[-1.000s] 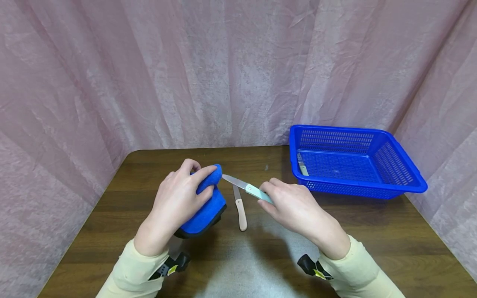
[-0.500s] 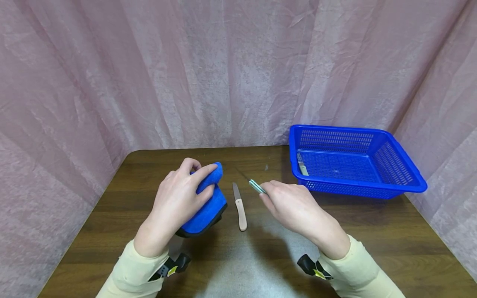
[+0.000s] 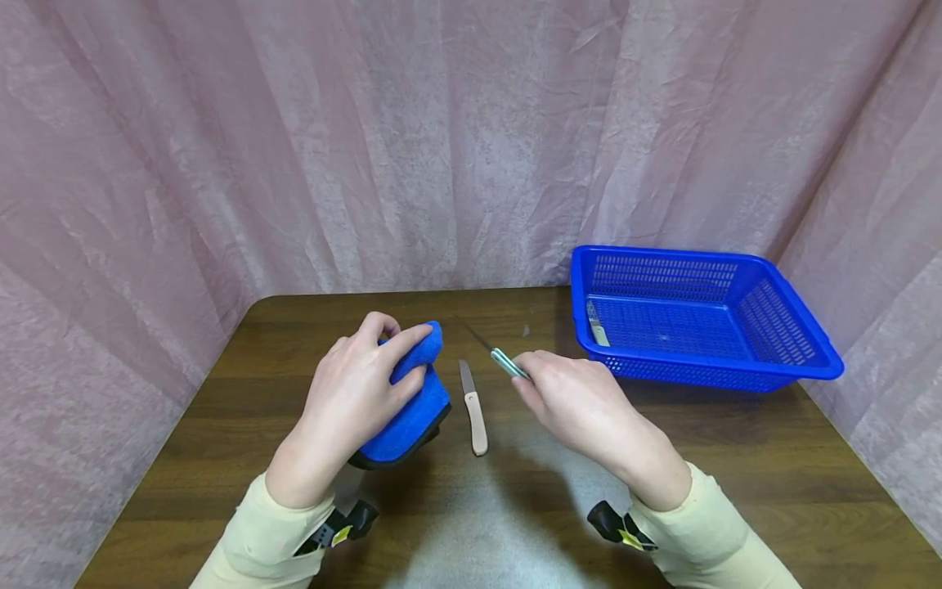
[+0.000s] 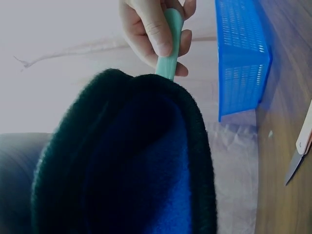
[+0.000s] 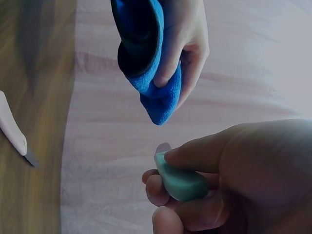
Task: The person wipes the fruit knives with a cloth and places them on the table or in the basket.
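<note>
In the head view my left hand (image 3: 353, 393) grips a bunched blue cloth (image 3: 405, 421) with dark edging, its folded end pinched between thumb and fingers. My right hand (image 3: 581, 401) holds a small knife (image 3: 506, 364) by its mint-green handle. The blade is turned nearly edge-on and points away to the upper left, apart from the cloth. The right wrist view shows thumb and fingers pinching the green handle (image 5: 183, 183), with the cloth (image 5: 161, 105) beyond. Between the hands, a second knife (image 3: 477, 421) with a cream handle lies unfolded on the table.
A blue perforated basket (image 3: 706, 375) stands at the back right of the wooden table (image 3: 243, 425). Inside, along its left wall, lies another pale-handled knife (image 3: 599, 334). Pink curtains (image 3: 456, 147) hang behind the table and at both sides.
My right hand has rolled the green knife from showing its flat side to nearly edge-on, and its tip has moved away from the cloth. The left hand and cloth have barely shifted.
</note>
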The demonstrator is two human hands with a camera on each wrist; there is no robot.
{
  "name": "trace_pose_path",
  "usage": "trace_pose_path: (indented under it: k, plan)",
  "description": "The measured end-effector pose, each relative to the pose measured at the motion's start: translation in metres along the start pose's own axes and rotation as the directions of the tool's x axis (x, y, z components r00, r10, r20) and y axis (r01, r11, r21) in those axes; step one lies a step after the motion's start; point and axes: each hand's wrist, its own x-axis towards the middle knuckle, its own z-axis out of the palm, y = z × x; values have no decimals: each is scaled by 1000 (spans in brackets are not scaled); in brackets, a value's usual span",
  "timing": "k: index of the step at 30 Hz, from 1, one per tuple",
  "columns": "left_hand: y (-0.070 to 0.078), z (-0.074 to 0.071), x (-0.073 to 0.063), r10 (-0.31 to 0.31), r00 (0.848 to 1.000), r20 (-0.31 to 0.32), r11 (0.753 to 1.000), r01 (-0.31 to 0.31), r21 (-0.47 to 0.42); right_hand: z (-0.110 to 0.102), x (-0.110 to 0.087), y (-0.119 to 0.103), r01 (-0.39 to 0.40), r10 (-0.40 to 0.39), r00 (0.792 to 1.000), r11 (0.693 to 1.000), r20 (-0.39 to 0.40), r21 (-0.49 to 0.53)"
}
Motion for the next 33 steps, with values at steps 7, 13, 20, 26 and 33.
trace_pose_path:
  k: [7,13,20,26,33]
  plan:
    - [0,1,2,8,1000,5,1000,-7,-9,-1,0,3,-48,47,999,997,15,57]
    - [1,3,5,20,1000,15,1000,-20,-23,-3,-2,9,-74,71,997,992,32,103]
    - [-2,9,4,11,999,51,999,-9,-37,-4,0,18,-69,65,997,993,46,98]
    - [-5,10,2,3,998,65,999,-1,-35,-5,1,24,-89,87,996,994,34,64]
    - [-7,11,0,-5,996,93,999,9,-45,-9,0,30,-114,112,993,993,48,24]
